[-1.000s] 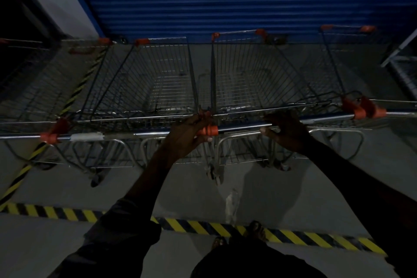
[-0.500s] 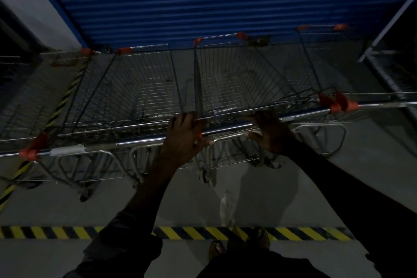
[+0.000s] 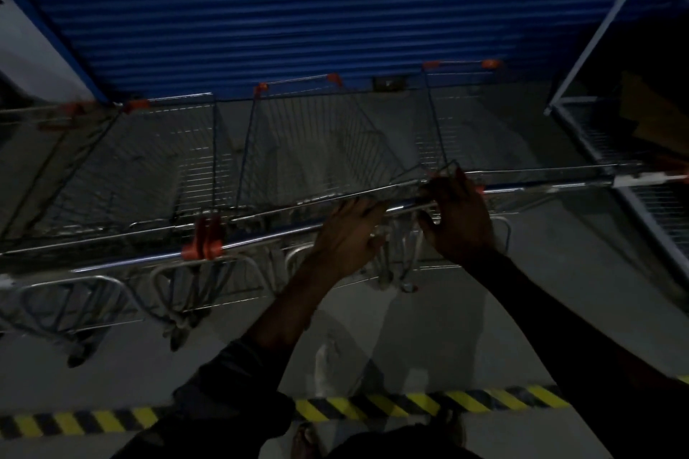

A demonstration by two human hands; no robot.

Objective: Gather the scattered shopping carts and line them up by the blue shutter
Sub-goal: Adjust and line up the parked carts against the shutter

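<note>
Wire shopping carts with orange corner caps stand side by side, noses toward the blue shutter [image 3: 298, 11]. The middle cart [image 3: 317, 145] is straight ahead, another cart [image 3: 149, 160] is on its left and a third cart [image 3: 469, 115] on its right. Their chrome push bars [image 3: 268, 237] form one line across the view. My left hand [image 3: 348, 231] grips the middle cart's bar near its right end. My right hand [image 3: 460, 214] holds the bar where the middle and right carts meet, fingers curled over it.
A white-framed wire rack [image 3: 611, 123] leans in at the right. A pale wall pillar [image 3: 33, 60] stands at the left. Yellow-and-black hazard tape [image 3: 410, 406] crosses the grey floor just in front of my feet.
The view has swung to the right, so the carts sit further left in frame. My left hand has left the orange cap for the middle cart's bar; both hands now sit close together.
</note>
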